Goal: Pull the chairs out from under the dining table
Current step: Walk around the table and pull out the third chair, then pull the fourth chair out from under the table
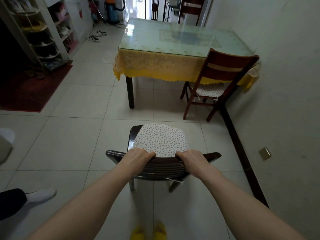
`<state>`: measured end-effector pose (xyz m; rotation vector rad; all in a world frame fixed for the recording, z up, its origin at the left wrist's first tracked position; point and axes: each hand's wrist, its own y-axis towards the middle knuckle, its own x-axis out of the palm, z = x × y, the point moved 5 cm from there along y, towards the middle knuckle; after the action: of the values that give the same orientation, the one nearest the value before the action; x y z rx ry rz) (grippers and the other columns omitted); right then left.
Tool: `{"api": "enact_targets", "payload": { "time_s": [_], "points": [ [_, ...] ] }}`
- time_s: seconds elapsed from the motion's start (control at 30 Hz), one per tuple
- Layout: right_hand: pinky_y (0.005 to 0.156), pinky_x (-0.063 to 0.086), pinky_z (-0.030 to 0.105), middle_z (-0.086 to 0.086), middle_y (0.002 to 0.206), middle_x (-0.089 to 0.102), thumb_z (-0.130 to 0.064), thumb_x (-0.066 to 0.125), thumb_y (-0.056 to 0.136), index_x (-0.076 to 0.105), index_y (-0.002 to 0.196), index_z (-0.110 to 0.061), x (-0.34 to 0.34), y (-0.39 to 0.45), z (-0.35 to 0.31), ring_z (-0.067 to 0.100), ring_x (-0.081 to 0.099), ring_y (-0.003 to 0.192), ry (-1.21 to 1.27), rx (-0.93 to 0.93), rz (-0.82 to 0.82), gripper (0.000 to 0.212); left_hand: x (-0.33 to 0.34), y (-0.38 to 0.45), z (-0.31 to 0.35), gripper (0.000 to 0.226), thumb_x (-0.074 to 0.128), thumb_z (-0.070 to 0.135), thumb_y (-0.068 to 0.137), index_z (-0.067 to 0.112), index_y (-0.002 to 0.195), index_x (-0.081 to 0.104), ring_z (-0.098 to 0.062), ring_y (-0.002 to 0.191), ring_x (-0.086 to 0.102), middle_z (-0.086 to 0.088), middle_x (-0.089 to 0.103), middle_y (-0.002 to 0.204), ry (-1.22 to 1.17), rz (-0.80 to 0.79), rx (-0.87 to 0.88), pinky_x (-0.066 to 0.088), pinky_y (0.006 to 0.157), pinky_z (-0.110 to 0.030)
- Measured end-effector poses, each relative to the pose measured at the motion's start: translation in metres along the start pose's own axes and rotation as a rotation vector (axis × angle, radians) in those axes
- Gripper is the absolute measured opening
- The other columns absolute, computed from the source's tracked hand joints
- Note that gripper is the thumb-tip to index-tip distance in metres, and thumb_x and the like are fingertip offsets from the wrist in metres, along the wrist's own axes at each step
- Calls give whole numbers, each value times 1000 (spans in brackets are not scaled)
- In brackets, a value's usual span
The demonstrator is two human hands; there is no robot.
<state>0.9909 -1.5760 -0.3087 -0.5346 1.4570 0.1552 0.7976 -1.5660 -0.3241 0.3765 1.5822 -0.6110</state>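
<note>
A dark wooden chair (164,168) with a speckled white seat cushion stands on the tiled floor well clear of the dining table (173,45). My left hand (140,155) and my right hand (192,157) both grip its top rail, fingers curled over the front. The table has a glass top and a yellow lace cloth. A second reddish-brown chair (220,78) with a similar cushion stands at the table's near right corner, its seat partly under the cloth, close to the wall.
A shoe rack (39,32) and a red mat (29,90) fill the left side. Another person's leg and white shoe (41,194) are at lower left. A vacuum cleaner (112,11) stands at the back. The wall and dark skirting (242,153) run along the right.
</note>
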Motion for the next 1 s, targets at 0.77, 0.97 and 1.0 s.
{"api": "enact_targets", "payload": {
  "time_s": [0.77,0.97,1.0],
  "points": [
    [75,48,37,1,105,67,-80,48,72,60,114,-28,-2,-10,-7,24,60,96,251,114,-205,67,-9,-5,0,77,39,82,75,30,130,52,-26,108,59,-4,65,119,-240,-210,-52,48,85,-39],
    [95,46,43,-1,136,57,-71,30,89,51,134,-27,-54,-3,14,22,54,120,262,141,57,66,-73,34,-1,73,23,75,87,28,137,48,-23,119,56,-2,60,133,-244,6,-49,47,93,-41],
    [94,47,44,0,135,57,-66,34,91,51,134,-26,-66,-2,24,23,55,119,230,144,109,61,-86,44,3,68,26,72,89,27,136,48,-22,117,57,-1,60,132,-227,42,-39,48,91,-40]
  ]
}}
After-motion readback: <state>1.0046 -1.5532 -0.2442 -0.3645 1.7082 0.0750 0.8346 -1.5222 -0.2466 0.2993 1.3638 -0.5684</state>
